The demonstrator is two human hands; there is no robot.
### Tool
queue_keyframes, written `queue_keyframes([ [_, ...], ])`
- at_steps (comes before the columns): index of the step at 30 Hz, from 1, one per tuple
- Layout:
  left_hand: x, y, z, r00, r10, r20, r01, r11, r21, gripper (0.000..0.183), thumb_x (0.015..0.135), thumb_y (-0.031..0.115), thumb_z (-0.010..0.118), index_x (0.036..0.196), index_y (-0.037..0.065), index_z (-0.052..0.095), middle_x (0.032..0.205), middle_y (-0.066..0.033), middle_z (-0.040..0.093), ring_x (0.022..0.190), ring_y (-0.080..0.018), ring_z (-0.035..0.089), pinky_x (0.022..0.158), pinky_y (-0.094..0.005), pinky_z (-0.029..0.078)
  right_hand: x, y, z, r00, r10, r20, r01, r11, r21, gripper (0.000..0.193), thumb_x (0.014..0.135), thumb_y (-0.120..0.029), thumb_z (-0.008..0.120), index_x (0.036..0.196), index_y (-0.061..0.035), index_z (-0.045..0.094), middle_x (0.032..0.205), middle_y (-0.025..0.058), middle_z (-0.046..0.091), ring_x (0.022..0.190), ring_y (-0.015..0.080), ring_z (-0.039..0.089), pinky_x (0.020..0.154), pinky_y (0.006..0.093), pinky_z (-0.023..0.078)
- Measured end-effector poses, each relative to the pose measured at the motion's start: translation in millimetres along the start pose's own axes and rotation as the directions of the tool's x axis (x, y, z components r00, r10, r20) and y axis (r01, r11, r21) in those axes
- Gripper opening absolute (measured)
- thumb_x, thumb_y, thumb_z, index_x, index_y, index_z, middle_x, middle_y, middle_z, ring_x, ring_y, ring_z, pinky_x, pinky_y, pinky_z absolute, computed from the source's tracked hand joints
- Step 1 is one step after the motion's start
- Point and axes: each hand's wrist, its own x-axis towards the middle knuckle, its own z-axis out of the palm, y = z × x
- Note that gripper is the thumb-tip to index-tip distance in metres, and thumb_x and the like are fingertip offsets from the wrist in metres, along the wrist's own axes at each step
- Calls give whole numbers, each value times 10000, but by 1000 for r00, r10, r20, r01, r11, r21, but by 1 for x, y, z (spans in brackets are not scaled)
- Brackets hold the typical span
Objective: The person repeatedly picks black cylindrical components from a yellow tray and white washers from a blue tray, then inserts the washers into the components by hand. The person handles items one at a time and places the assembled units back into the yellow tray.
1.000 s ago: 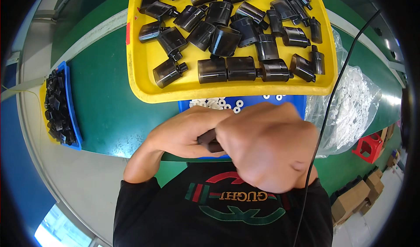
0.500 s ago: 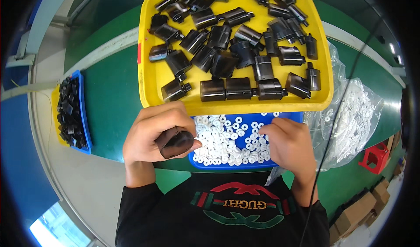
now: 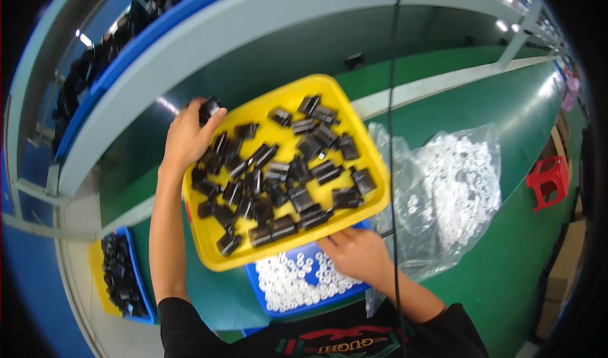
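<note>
My left hand (image 3: 189, 135) is raised at the far left corner of the yellow tray (image 3: 209, 256). Its thumb and fingers are closed on a dark plastic pod (image 3: 209, 109). Many similar smoky black pods (image 3: 301, 198), each with a narrow stub, lie scattered in that tray. My right hand (image 3: 358, 255) is over the right part of the blue tray (image 3: 269, 308), close to the yellow tray's near rim. Its fingers are bent together, and whatever they may hold is hidden. Small white ring washers (image 3: 288, 285) fill much of the blue tray, partly covered by the yellow one.
A clear plastic bag of white washers (image 3: 459, 187) lies on the green table to the right. A bin of black parts (image 3: 123, 275) stands at the left. A pale rail (image 3: 126, 130) arches over the far left. A red stool (image 3: 548, 182) and a hanging black cable (image 3: 394, 136) are at the right.
My left hand has gone from in front of the yellow tray to its far left corner, still gripping a pod. The view has turned, and the trays now look tilted and lower.
</note>
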Motion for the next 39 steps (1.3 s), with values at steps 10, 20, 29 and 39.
queue_keyframes([
  [10, 107, -48, 78, 915, -155, 372, 130, 987, 93, 655, 860, 598, 628, 1152, 12, 657, 1136, -207, 674, 1104, -352, 632, 923, -419, 488, -8, 0, -3, 999, 22, -31, -19, 996, 92, 307, 685, -112, 633, 989, -102, 676, 885, 42, 606, 699, 184, 682, 547, 321, 543],
  [20, 55, 42, 63, 851, 525, 30, -526, 848, 71, 334, 869, 284, 647, 1112, 56, 649, 1095, -158, 601, 1044, -349, 589, 907, -438, 495, -5, -3, -2, 1000, 12, -25, -11, 1000, 26, 143, 756, -134, 613, 888, -79, 627, 871, 55, 571, 638, 169, 664, 488, 315, 527],
  [29, 9, 44, 62, 843, 503, 193, -496, 864, -85, 355, 796, 81, 628, 1144, 12, 612, 1080, -194, 560, 1040, -374, 593, 899, -448, 503, 2, -2, 4, 1000, -6, -21, 6, 1000, -10, 151, 740, -134, 635, 883, -87, 622, 851, 41, 568, 672, 163, 666, 535, 310, 533],
  [39, -95, 50, -8, 990, 140, 12, -73, 580, -812, 427, 773, 46, 608, 1196, -5, 584, 1119, -105, 632, 1011, -169, 622, 916, -305, 485, 2, -2, -2, 1000, -5, 12, 4, 992, 123, 232, 687, -105, 718, 912, -119, 661, 914, 48, 607, 650, 221, 650, 560, 339, 535],
])
